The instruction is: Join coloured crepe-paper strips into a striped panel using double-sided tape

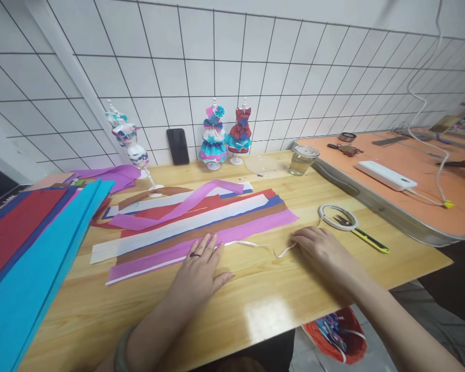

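My left hand (200, 263) lies with fingers spread on the lower edge of a pink paper strip (261, 226), where a thin white tape (151, 269) runs along the edge. The tape's loose end curls past the strip to the right. My right hand (320, 250) rests on the table, fingers bent and close together, beside a short curled white piece (287, 251); whether it grips this is unclear. Above the pink strip lie brown, blue, white (194, 222) and red strips. A tape roll (338, 217) and a yellow cutter (372, 241) sit right of my right hand.
Blue paper (58, 248) and red paper (23, 222) lie at left. Small dressed mannequins (214, 142), a phone (177, 146) and a glass jar (303, 160) stand at the back. An orange-topped table (422, 206) holds a white power strip (386, 175). Below is a red bin (352, 341).
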`<state>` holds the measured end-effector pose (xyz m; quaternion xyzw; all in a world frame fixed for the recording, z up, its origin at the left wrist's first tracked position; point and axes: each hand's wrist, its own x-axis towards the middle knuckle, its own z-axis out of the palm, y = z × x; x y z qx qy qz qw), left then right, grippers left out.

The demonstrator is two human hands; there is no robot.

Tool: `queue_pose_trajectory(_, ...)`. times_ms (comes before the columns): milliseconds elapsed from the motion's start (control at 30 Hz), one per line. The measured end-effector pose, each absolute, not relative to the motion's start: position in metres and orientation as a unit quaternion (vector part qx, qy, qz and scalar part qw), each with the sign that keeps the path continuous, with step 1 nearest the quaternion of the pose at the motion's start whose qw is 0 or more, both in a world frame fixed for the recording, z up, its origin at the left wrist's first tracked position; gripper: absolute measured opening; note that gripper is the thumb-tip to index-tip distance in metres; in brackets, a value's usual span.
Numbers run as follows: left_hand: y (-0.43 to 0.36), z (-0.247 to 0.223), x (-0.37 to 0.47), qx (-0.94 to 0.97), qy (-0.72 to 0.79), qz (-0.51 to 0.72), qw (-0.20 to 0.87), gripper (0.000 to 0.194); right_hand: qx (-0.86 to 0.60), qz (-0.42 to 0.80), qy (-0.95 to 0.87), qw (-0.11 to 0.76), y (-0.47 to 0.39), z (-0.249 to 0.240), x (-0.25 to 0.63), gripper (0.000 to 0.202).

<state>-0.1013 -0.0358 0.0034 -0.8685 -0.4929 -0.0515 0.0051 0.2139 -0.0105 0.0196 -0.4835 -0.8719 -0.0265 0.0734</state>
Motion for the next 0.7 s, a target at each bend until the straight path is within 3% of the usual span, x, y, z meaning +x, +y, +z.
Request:
queue_pose_trajectory(533,-0.034,-0.013,-0.104,-0.87,-0.48,-0.097,0.052,0.063,-0.564,-0.111,-0.808,0.131,0.014,0.015,0.242,0.029)
queue_pose_trajectory(700,-0.034,-0.012,-0.103,-0.871,-0.48,-0.09,0.058,0.064,-0.559,-0.063,-0.815,0.137,0.017,0.018,0.241,0.033)
